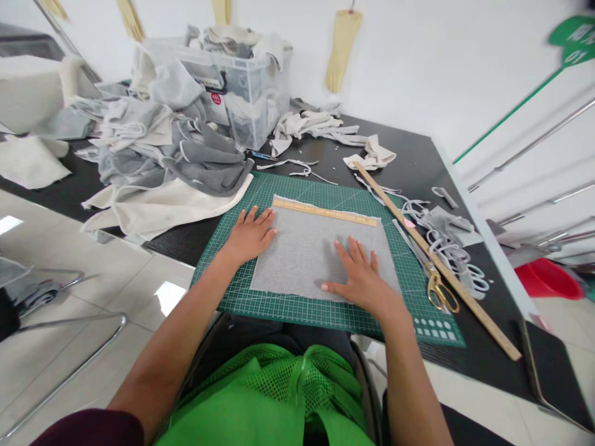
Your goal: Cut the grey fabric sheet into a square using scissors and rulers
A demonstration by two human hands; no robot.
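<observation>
A grey rectangular cloth [302, 254] lies flat on the green cutting mat [288, 308]. Across its far edge rests a short wooden ruler [325, 212]. My left hand [251, 236] touches the cloth's upper left corner, close to the ruler's left end, fingers spread. On the right part of the cloth lies my right hand [360, 275], its fingers apart and nothing held. To the right, gold-handled scissors [437, 288] lie on the mat beside a long wooden ruler [446, 269] set diagonally.
A heap of grey and cream cloth [186, 155] covers the left of the black table [413, 155], before a clear plastic box [253, 93]. Cloth strips [455, 254] lie at right, near a dark phone-like slab [555, 371]. A blue cutter [263, 155] lies behind the mat.
</observation>
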